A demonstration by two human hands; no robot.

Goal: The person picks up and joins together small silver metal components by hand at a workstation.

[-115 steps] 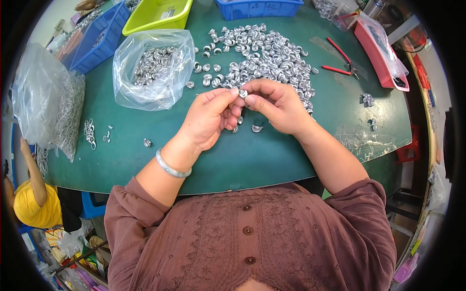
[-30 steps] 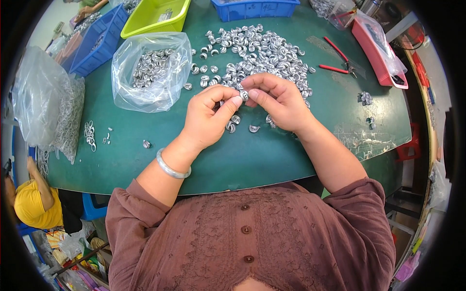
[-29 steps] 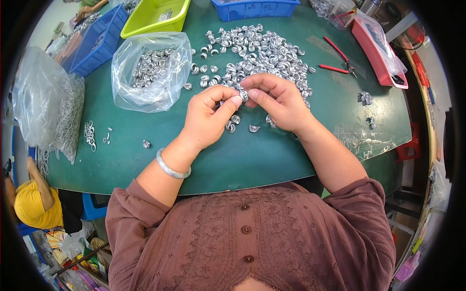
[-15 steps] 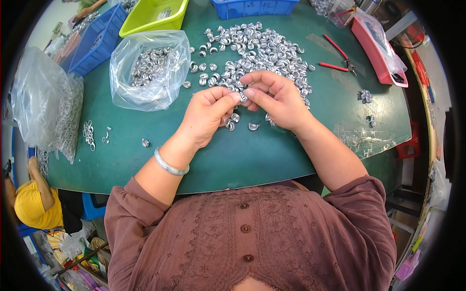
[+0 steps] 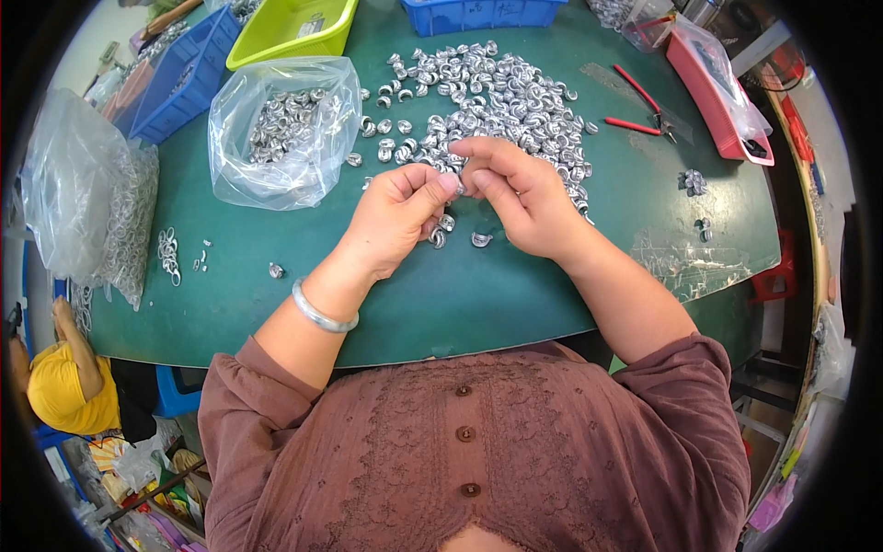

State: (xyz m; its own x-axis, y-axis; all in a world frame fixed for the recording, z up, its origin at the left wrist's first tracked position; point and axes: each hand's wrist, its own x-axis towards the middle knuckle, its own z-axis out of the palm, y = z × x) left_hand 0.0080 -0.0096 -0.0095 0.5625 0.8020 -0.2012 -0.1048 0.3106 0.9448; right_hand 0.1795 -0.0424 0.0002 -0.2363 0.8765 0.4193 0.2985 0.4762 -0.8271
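Observation:
My left hand (image 5: 391, 216) is closed, thumb and forefinger pinching a small silver metal piece (image 5: 460, 189) that is mostly hidden by my fingertips. Against it from the other side is my right hand (image 5: 524, 202), its middle finger and thumb curled at the piece and its forefinger stretched across above. Just beyond my hands spreads a heap of curved silver metal pieces (image 5: 515, 106). A few loose metal pieces (image 5: 481, 239) lie nearer to me, below my fingers. The tabletop (image 5: 441, 304) under all this is green.
A clear plastic bag (image 5: 331, 156) with similar pieces stands at left, near a bag of metal rings (image 5: 129, 221). Beyond are a yellow-green basket (image 5: 248, 41) and blue bins (image 5: 179, 92). Red-handled pliers (image 5: 635, 127) and a pink basket (image 5: 704, 87) are at right. Another person (image 5: 69, 386) sits at far left.
My right thumb has drawn back slightly from the metal piece, and my right hand has shifted a little. The left hand stays nearly still, still pinching it.

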